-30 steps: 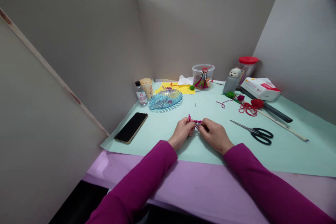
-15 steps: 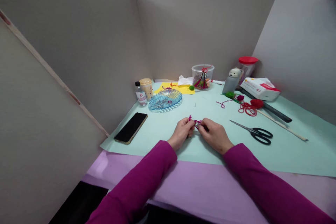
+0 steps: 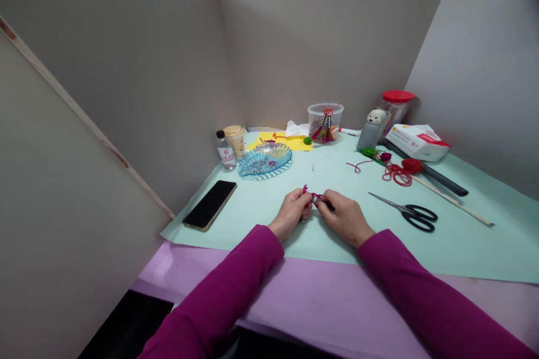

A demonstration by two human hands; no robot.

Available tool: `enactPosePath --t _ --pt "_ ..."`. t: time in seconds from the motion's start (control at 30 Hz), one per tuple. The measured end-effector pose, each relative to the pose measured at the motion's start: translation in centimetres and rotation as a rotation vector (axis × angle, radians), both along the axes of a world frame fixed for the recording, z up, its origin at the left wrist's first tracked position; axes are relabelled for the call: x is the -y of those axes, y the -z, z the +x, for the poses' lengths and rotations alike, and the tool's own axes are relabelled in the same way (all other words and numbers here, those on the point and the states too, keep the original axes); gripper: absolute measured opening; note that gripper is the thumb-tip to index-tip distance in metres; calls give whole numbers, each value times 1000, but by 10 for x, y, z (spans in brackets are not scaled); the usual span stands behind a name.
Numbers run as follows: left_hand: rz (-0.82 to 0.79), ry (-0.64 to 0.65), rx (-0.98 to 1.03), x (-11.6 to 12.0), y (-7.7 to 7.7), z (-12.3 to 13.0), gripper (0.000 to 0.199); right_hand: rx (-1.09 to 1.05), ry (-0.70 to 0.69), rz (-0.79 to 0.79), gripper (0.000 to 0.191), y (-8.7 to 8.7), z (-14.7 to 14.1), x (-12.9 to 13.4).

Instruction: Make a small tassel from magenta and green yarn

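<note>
Nearby, scissors (image 3: 406,210) right of hands (image 3: 344,217), phone (image 3: 210,205) left, dish (image 3: 284,161) beyond.

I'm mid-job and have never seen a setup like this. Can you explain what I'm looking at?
There's no machine here: these are a person's two bare hands. Every picture comes from one camera worn on that person's head, looking forward and down, so their left hand appears on the left and the right hand on the right. The two hands pinch some magenta yarn between them; finer detail there is too small to make out.

On the pale green sheet, a phone lies at the left, with a blue shell-shaped dish beyond it. Scissors lie to the right, with a tangle of red yarn behind them. A clear tub stands at the back.
</note>
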State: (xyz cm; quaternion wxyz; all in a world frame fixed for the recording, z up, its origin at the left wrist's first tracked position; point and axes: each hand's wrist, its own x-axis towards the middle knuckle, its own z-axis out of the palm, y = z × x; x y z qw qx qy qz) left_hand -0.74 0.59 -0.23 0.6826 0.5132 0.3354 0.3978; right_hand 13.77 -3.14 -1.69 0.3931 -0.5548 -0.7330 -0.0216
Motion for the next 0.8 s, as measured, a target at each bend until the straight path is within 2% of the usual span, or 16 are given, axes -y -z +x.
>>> enactPosePath --t 0.8 --pt "42 47 -24 1 -2 3 20 -6 53 5 17 -2 4 0"
